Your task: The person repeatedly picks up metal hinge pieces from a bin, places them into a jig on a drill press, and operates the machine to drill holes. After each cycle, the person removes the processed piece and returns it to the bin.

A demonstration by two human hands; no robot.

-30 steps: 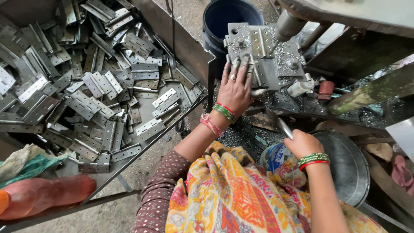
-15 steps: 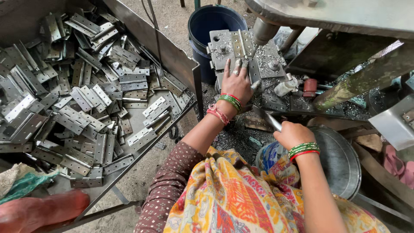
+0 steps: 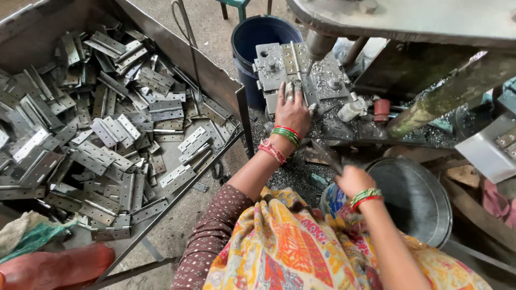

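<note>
At far left, a metal tray (image 3: 215,86) heaped with grey hinges (image 3: 115,134), unchanged over the last second. Further right, left hand (image 3: 293,110) still flat, fingers spread, pressing a hinge (image 3: 298,72) onto the press jig (image 3: 295,75) beneath the ram (image 3: 320,45); no shift there. Right of that, right hand (image 3: 352,180) closed around a thin metal piece (image 3: 325,156), now lower and nearer the round steel basin (image 3: 424,198) than before. Loaded, ready for the stroke, seemingly.

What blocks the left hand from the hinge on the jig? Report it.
Nothing visible does. The left hand already rests on the hinge on the jig plate; the press column stands just beside it.
</note>
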